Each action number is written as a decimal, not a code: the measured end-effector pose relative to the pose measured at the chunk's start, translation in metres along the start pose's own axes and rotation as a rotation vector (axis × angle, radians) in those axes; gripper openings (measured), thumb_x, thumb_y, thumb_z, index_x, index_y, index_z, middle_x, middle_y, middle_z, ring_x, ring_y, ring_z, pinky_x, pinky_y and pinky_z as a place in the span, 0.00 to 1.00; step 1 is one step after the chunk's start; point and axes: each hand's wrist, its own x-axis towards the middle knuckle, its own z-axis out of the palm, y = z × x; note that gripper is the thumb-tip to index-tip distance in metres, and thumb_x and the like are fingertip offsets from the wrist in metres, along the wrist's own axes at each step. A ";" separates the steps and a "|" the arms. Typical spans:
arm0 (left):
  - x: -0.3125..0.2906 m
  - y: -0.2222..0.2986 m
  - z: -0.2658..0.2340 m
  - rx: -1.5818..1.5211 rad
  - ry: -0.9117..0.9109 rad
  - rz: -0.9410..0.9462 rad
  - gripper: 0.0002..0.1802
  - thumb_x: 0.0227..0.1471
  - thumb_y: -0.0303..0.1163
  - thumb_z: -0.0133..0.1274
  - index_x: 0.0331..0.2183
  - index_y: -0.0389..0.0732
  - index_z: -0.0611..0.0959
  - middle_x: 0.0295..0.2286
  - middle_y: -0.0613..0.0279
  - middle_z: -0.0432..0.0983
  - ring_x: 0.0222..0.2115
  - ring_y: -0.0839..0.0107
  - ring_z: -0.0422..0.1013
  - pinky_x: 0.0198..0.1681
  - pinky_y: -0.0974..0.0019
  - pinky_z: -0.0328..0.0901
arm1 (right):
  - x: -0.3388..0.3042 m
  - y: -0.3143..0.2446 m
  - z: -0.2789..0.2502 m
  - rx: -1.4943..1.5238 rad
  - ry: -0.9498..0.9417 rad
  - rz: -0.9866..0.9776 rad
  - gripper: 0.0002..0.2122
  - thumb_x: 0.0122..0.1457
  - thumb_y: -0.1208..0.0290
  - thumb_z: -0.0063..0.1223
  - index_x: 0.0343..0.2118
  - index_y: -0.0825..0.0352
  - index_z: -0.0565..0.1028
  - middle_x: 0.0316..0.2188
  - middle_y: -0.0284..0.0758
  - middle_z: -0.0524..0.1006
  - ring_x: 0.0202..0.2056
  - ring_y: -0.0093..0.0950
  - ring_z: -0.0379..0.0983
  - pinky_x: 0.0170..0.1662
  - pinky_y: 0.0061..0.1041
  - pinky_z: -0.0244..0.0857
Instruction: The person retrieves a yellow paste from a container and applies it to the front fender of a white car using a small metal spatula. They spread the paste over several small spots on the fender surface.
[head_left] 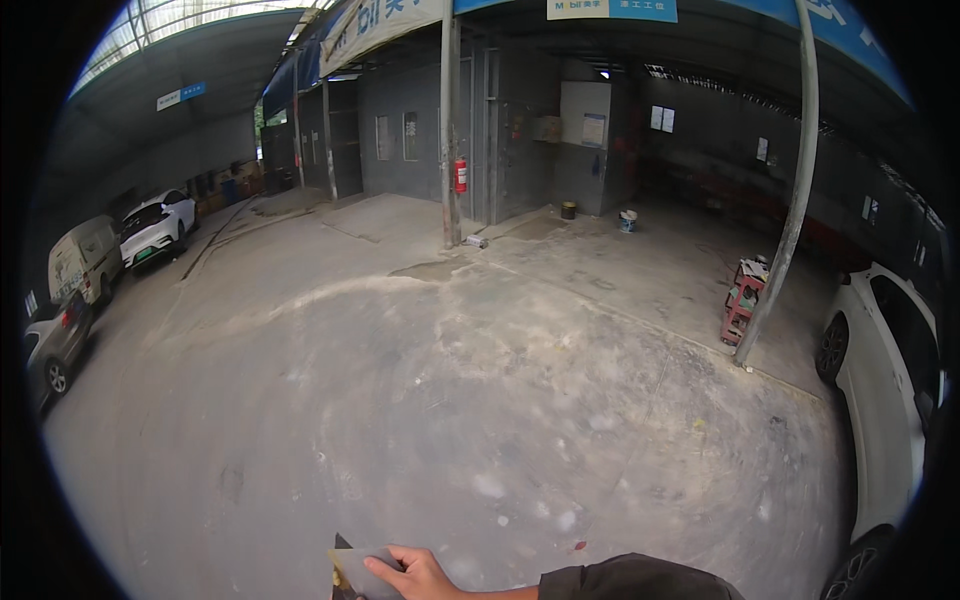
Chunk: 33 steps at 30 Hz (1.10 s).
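At the lower edge my right hand [422, 577] is closed on a flat grey putty scraper [376, 570], its thumb pressed along the blade's face. Yellowish smears mark the scraper's left side. A dark pointed piece [342, 541] sticks up behind that blade; whether it is a second blade I cannot tell. The dark sleeve [635, 578] of my right arm comes in from the right. My left hand does not appear.
Around me stretches a dusty concrete floor [400, 400]. A white car [885, 390] stands close on the right, near a red tool cart [742, 303] and a metal post [790, 230]. A fire extinguisher [460, 175] hangs on another post. Several vehicles are parked at left; buckets [627, 222] stand farther back.
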 end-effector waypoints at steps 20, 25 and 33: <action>0.787 -0.263 0.162 0.021 -0.335 0.091 0.15 0.51 0.29 0.60 0.40 0.31 0.80 0.34 0.53 0.80 0.32 0.70 0.75 0.36 0.67 0.70 | 0.662 0.233 0.390 0.005 0.178 0.162 0.14 0.61 0.64 0.56 0.23 0.68 0.72 0.19 0.22 0.66 0.24 0.12 0.57 0.23 0.21 0.54; 0.998 -0.355 0.241 0.158 -0.388 0.201 0.12 0.52 0.25 0.57 0.40 0.31 0.80 0.21 0.51 0.79 0.21 0.72 0.76 0.26 0.70 0.69 | 0.867 0.346 0.467 0.099 0.202 0.326 0.14 0.60 0.70 0.56 0.18 0.62 0.69 0.19 0.20 0.68 0.23 0.09 0.60 0.23 0.15 0.53; 1.299 -0.432 0.265 0.258 -0.216 0.157 0.10 0.54 0.26 0.56 0.39 0.33 0.81 0.19 0.54 0.75 0.16 0.77 0.68 0.22 0.71 0.64 | 1.172 0.416 0.663 0.371 -0.018 0.337 0.06 0.61 0.71 0.56 0.31 0.69 0.76 0.27 0.24 0.75 0.28 0.11 0.66 0.31 0.14 0.59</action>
